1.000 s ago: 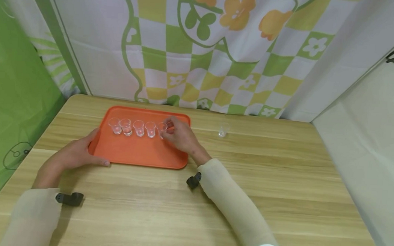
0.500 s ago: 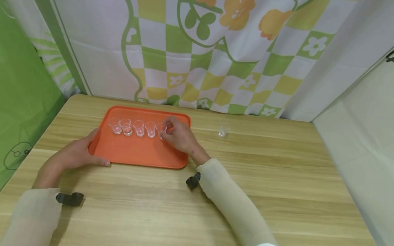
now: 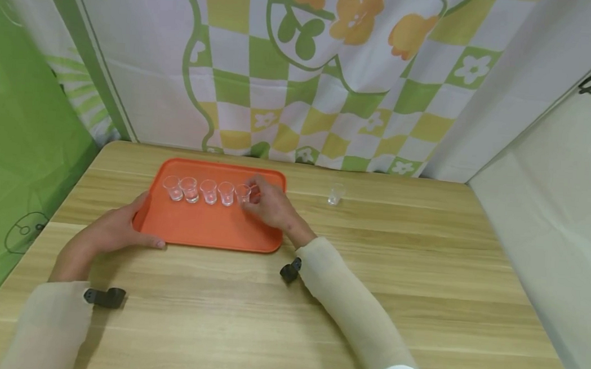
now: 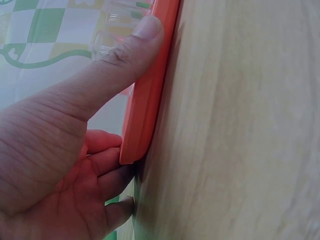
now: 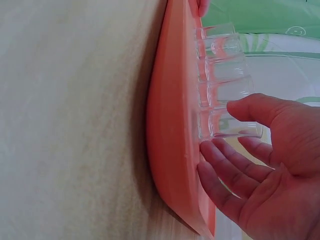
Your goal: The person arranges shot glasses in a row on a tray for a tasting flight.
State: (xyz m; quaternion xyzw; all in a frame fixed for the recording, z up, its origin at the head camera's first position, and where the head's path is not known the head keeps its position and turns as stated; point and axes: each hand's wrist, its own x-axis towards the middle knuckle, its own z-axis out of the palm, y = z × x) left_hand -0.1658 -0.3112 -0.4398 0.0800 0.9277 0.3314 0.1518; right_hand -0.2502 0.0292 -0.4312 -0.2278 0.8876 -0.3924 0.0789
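Observation:
In the head view, a row of several clear shot glasses (image 3: 208, 192) stands across the orange tray (image 3: 196, 229). My right hand (image 3: 271, 203) pinches the rightmost shot glass (image 3: 242, 192) between thumb and fingers. The right wrist view has the thumb on one side of that shot glass (image 5: 225, 122) and the fingertips on the other, its base at the tray floor. My left hand (image 3: 115, 227) rests against the tray's near left corner. Its thumb (image 4: 148, 30) lies along the near side while the fingers touch the left side.
One more clear shot glass (image 3: 334, 195) stands on the wooden table (image 3: 397, 270), to the right of the tray. A checkered, flowered curtain (image 3: 320, 107) hangs behind the table's far edge. Green sheeting (image 3: 22, 162) is at the left and a pale wall (image 3: 555, 166) at the right.

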